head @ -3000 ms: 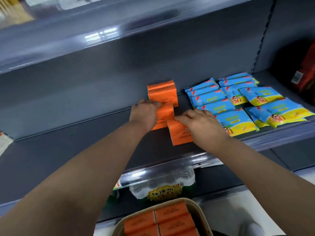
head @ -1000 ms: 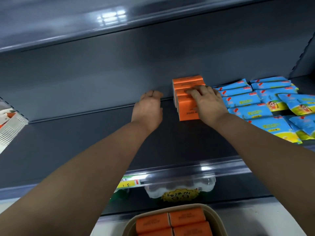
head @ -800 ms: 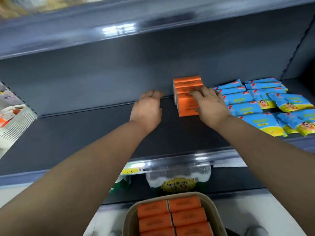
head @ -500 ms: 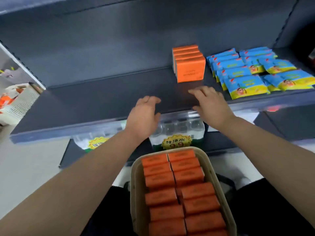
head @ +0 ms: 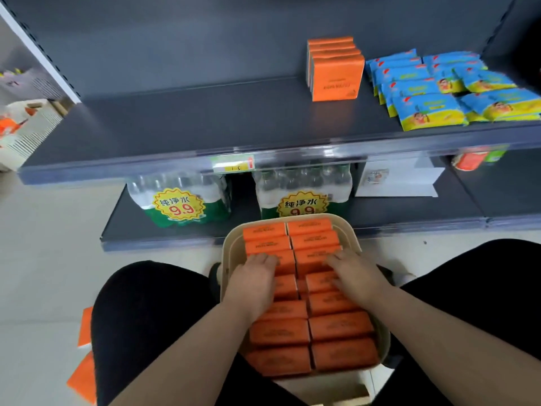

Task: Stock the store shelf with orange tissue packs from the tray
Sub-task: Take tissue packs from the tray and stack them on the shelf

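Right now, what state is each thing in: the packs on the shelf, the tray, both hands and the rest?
Shelf tissue packs: upright, in a front-to-back row.
Tray tissue packs: flat, in two columns, nearly filling the tray.
Left hand: fingers flat on tray tissue packs.
Right hand: fingers flat on tray tissue packs.
Blue packets: lying flat, overlapped.
Water bottle packs: shrink-wrapped, upright.

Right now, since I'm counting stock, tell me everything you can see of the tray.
The tray is beige, plastic-looking, oblong with rounded corners and a rim. It sits between the person's knees, in front of the shelf, nearly full with two rows of orange packs. The left hand and right hand rest on packs inside it.
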Available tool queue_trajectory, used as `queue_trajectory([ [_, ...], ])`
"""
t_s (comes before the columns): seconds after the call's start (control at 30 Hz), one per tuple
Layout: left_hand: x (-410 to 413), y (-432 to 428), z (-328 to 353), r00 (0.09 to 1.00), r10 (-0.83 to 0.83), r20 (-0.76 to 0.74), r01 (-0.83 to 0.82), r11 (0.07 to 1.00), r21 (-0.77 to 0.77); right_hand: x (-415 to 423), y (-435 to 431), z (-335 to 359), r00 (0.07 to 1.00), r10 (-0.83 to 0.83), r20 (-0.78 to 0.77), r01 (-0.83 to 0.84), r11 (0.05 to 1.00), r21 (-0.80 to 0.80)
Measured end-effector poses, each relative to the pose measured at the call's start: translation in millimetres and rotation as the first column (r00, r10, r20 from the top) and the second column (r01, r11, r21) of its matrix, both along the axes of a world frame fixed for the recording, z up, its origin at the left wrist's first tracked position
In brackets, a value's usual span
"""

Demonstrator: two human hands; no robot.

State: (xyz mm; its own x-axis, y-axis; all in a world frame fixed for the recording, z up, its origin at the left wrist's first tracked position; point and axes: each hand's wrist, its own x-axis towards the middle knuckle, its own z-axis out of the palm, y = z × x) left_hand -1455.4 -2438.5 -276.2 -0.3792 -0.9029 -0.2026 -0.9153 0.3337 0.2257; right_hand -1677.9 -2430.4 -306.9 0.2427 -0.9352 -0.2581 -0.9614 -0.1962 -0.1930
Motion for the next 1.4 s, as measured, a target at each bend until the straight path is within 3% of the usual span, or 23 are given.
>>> queue_trajectory([
  [0.43,9,-9,-9,0.991,0.132,-0.004,-0.132,0.991,0.000,1,-6,-9,0.999,0.030,-0.016,-0.027,0.983,0.179],
  [0.57,6,-8,-9,0.992,0.120,0.030,-0.120,0.993,0.004,0,0,-9,1.000,0.022,-0.015,-0.020,0.992,0.125],
  [0.83,4,-11,-19,0.975,0.011,0.221,-0.034,0.994,0.100,2,1,22,0.999,0.008,-0.031,-0.009,1.000,-0.027],
  [1.13,-6,-14,-28,0.899,-0.111,0.423,0.074,0.992,0.103,2,16,9,0.999,0.051,-0.015,-0.047,0.978,0.205],
  [1.4,0,-16,-13,0.967,0.006,0.254,-0.028,0.996,0.084,-1,8,13,0.997,0.061,-0.042,-0.054,0.989,0.138],
])
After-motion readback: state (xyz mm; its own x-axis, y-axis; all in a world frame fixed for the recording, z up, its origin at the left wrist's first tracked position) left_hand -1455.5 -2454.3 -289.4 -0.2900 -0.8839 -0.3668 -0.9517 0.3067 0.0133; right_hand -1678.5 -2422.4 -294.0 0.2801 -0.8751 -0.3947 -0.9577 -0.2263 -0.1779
